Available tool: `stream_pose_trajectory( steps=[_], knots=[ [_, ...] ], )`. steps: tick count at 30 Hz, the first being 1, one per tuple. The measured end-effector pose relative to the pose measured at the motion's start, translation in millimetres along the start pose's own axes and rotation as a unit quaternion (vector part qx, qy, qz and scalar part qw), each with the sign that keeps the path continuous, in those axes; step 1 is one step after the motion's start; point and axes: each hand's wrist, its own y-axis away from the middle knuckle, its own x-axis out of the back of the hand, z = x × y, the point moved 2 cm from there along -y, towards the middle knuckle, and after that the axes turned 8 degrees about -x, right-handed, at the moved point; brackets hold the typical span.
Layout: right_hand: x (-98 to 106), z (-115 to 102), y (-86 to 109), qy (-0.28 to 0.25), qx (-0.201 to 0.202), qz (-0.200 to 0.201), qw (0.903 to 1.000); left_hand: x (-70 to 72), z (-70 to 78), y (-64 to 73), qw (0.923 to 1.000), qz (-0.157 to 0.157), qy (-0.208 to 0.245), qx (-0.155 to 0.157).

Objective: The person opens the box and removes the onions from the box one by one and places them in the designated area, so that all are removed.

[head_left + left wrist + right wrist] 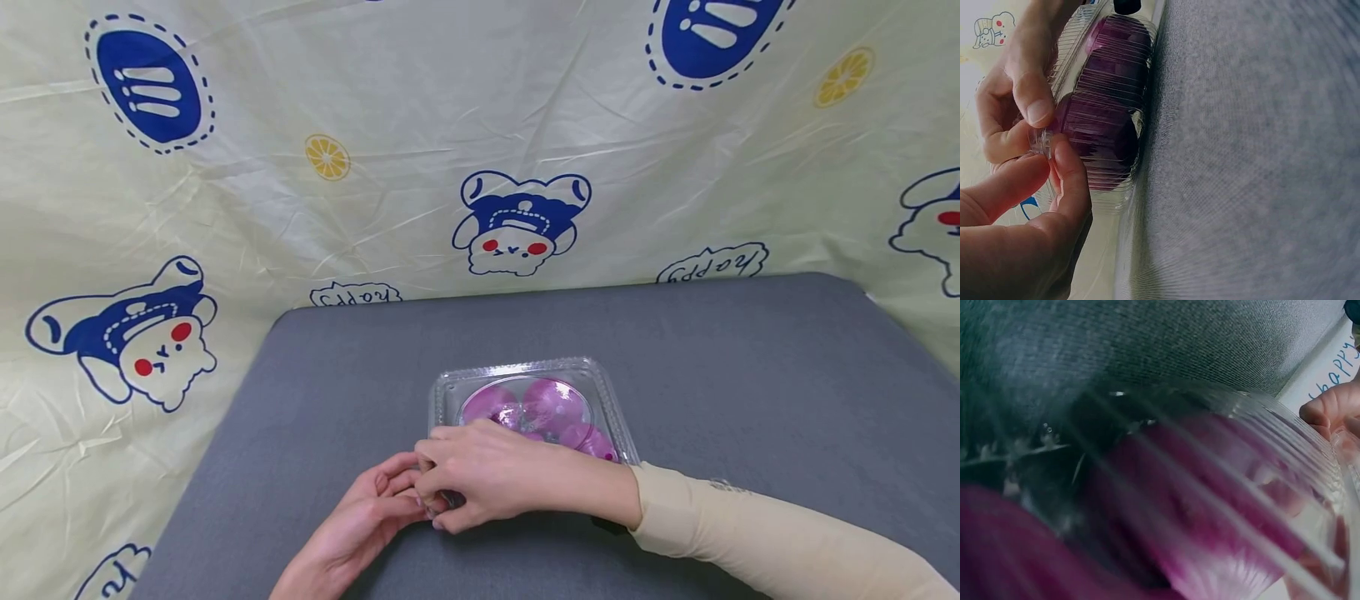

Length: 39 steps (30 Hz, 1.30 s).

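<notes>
A clear plastic clamshell box [611,408] sits on the grey surface, with several round purple-pink pieces [555,402] showing through its lid; they look like red onions. At the box's near left corner, my left hand [367,508] pinches the rim between thumb and forefinger. My right hand [483,471] reaches across the front of the box and grips the same corner, thumb and curled forefinger on the small clear tab [1041,142] seen in the left wrist view. Ribbed side walls [1107,94] face that camera. The right wrist view looks closely through the plastic at a purple piece [1210,500].
The grey padded table [720,383] extends around the box on all sides. Behind it hangs a pale curtain [405,100] printed with cartoon dogs and orange slices. A beige sleeve [750,525] covers the right forearm.
</notes>
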Motion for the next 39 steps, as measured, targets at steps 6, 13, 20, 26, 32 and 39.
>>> stream_pose_trajectory(
  steps=[6, 13, 20, 26, 32, 39],
  knots=[
    [-0.7, -0.2, -0.5, 0.011, -0.002, 0.008, 0.9999, 0.4, -1.2, -0.4, 0.9998, 0.001, -0.016, -0.011],
    [0.1, 0.2, -0.8, -0.007, -0.003, -0.007, 0.9999, 0.7, -1.0, 1.8, 0.9999, 0.002, -0.01, -0.001],
    [2.1, 1.8, -1.4, -0.056, -0.015, -0.022, 0.9981, 1.8, -0.5, 1.6, 0.9989, -0.035, 0.029, 0.008],
    [1.0, 1.5, -1.8, -0.079, -0.014, -0.015, 0.9967, 1.3, -3.1, 2.1, 0.9975, -0.036, 0.056, 0.024],
    [0.1, 1.5, -2.9, -0.103, -0.015, -0.002, 0.9946, -0.7, -2.4, 3.0, 0.9965, -0.023, 0.073, 0.033],
    [-1.1, 2.6, -4.9, -0.142, -0.012, 0.011, 0.9897, -2.3, -3.3, 0.6, 0.9968, -0.018, 0.071, 0.032]
  ],
)
